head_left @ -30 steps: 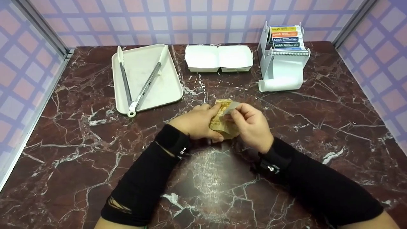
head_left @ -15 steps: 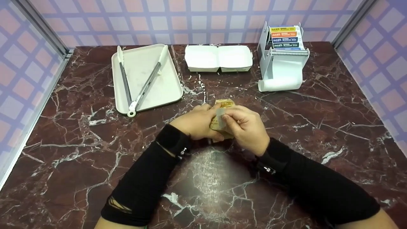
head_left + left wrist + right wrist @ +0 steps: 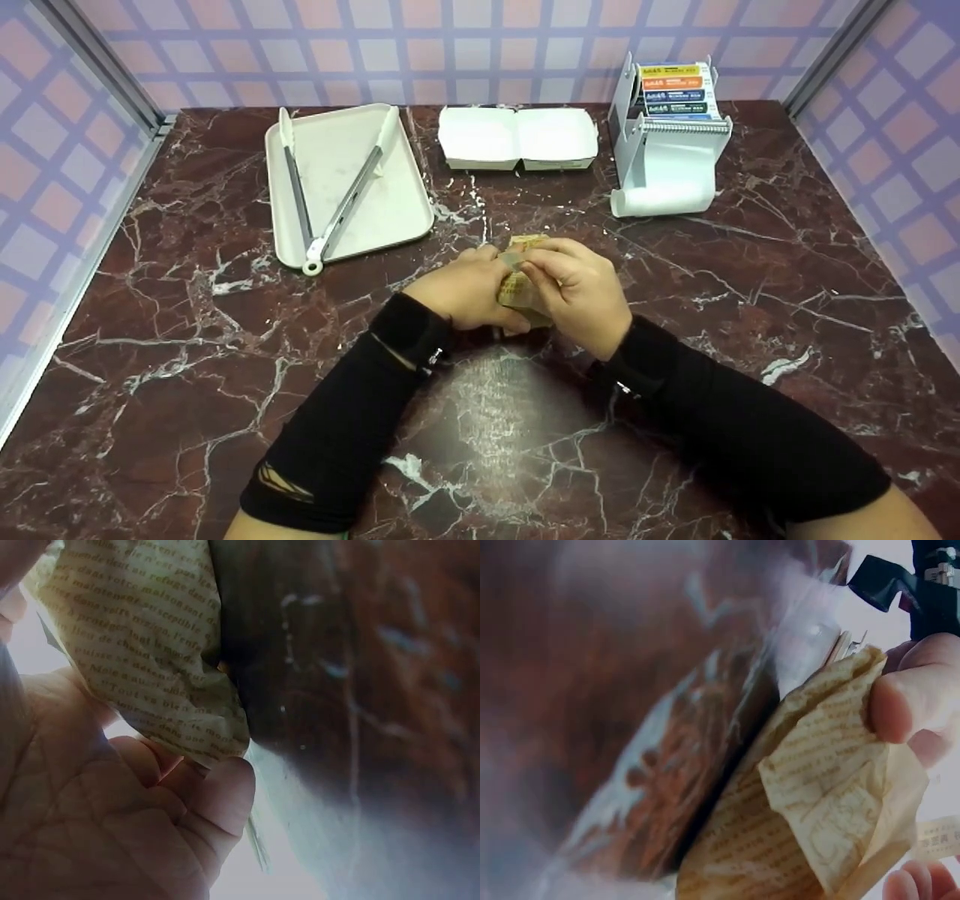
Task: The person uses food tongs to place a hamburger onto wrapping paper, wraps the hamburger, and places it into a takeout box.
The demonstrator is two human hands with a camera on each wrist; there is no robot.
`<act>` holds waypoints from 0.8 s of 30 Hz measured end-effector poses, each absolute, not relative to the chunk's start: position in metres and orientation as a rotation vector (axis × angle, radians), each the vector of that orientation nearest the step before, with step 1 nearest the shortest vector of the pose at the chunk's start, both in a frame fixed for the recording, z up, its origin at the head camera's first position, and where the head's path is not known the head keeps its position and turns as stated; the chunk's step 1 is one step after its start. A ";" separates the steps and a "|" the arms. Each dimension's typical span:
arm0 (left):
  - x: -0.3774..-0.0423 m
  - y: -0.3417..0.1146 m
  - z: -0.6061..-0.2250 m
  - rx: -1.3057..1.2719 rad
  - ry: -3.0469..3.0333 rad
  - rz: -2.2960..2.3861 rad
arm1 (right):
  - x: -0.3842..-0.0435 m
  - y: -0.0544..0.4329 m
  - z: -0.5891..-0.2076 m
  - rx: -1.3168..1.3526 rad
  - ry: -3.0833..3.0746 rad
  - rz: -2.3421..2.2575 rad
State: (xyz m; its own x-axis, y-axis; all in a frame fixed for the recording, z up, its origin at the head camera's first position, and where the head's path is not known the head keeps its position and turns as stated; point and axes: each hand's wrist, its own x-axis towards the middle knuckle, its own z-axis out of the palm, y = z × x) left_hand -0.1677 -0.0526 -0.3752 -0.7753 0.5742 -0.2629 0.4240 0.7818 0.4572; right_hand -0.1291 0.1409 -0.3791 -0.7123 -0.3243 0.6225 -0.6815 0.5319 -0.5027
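The paper-wrapped packet (image 3: 517,291) lay between the left hand (image 3: 469,289) and the right hand (image 3: 583,292), its long axis running near to far — the left gripped it along its left side, while the right, overlapping its right side, pinched a small translucent label (image 3: 511,259) over its far half.

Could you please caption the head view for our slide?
Left hand holding a printed paper packet, right hand pinching a small label, at a marbled table.
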 end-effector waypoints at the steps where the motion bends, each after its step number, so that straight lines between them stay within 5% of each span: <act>1: -0.168 -0.053 -0.375 0.759 2.581 0.531 | -0.130 0.140 -0.379 0.824 -2.319 1.040; 24: -0.168 -0.052 -0.373 0.795 2.560 0.469 | -0.121 0.133 -0.381 0.881 -2.467 0.921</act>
